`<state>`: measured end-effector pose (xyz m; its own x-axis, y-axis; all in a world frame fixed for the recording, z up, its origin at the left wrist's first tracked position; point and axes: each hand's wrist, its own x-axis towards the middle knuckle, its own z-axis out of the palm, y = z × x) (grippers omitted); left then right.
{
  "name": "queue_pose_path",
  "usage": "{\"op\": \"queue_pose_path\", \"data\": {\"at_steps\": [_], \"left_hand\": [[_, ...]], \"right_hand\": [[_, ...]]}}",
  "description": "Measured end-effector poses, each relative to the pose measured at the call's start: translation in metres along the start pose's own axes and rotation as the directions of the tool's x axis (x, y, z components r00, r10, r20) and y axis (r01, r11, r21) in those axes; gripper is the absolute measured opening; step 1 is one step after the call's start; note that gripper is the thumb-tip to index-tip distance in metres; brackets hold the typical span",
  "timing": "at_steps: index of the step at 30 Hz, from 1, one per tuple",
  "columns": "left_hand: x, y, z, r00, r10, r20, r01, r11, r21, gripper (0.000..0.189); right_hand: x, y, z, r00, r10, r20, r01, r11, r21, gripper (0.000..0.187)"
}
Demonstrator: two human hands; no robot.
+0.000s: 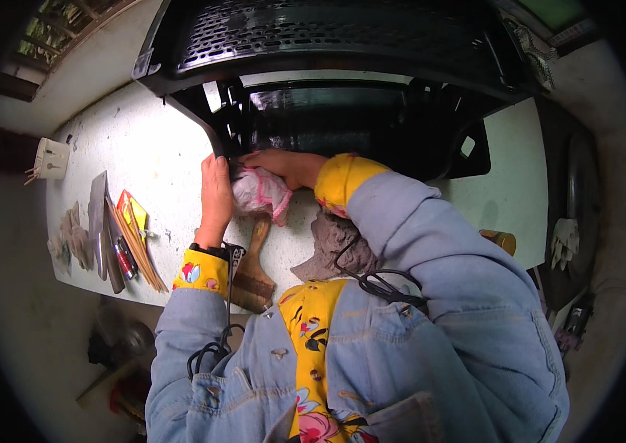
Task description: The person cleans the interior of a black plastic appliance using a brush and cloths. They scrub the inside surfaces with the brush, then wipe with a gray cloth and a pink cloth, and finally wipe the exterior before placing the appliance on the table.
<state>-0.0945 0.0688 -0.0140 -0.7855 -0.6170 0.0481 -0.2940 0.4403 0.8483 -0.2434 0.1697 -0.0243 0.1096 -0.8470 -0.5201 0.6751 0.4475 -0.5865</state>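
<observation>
A large black rack-like frame with a perforated top panel stands on the white table. My left hand rests against its near left corner, thumb up, its fingers partly hidden behind the frame. In my right hand is a bunched white cloth with pink edging, pressed near the same corner. Below the cloth lies a wide flat brush with a wooden handle. A crumpled grey-brown cloth lies under my right forearm.
On the white tabletop at left lie a cleaver, chopsticks, a red and yellow packet and gloves. A white holder stands at the far left edge. A gold-coloured can and a white glove are at right.
</observation>
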Motion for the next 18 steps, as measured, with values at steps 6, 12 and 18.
{"op": "queue_pose_path", "data": {"at_steps": [6, 12, 18], "left_hand": [[-0.003, 0.0, 0.001, 1.0, 0.003, -0.002, -0.003, 1.0, 0.005, 0.054], [-0.004, 0.003, 0.001, 0.998, -0.056, 0.013, 0.056, 0.998, -0.013, 0.055], [-0.004, 0.003, 0.001, 1.0, -0.024, 0.019, 0.024, 1.0, 0.011, 0.056]], "right_hand": [[-0.024, -0.033, -0.029, 0.986, -0.121, -0.115, 0.141, 0.972, 0.187, 0.026], [0.027, -0.084, -0.047, 0.699, -0.688, -0.195, 0.438, 0.628, -0.644, 0.031], [0.082, -0.065, -0.057, 0.599, -0.798, -0.071, 0.22, 0.249, -0.943, 0.052]]}}
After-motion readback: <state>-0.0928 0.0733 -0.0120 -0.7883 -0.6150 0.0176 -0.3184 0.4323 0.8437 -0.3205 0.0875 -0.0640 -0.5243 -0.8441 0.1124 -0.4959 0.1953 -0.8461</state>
